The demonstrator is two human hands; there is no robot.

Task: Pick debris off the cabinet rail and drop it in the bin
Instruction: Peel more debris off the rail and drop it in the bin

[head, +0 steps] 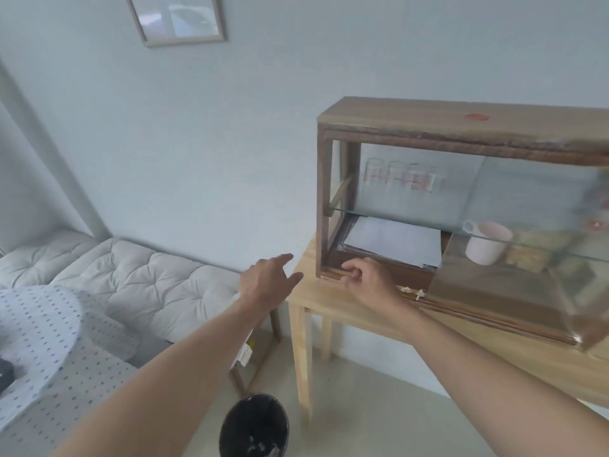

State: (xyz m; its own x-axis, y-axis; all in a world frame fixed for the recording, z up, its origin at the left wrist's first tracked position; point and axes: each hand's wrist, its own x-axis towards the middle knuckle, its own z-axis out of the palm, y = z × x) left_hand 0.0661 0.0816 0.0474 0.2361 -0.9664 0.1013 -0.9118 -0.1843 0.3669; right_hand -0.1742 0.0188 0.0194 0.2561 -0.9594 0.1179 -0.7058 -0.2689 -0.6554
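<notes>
Two pale scraps of debris (412, 291) lie on the cabinet rail (438, 303), just right of the right hand (369, 275), which rests at the rail's left end with fingers curled together near the corner of the cabinet (461, 127); whether it already pinches a scrap I cannot tell. The left hand (267, 278) hovers off the counter (316, 301) edge, fingers spread apart and holding nothing. The bin (253, 427), dark and round, stands on the floor below and left of the counter, with a few pale bits inside. The risks, as I judge them: such small, light scraps could slip from a loose pinch and fall to the floor short of the bin, or get pushed deeper into the rail groove by a fingertip. The sliding glass pane (501, 258) sits close by, so a careless reach might knock it.
</notes>
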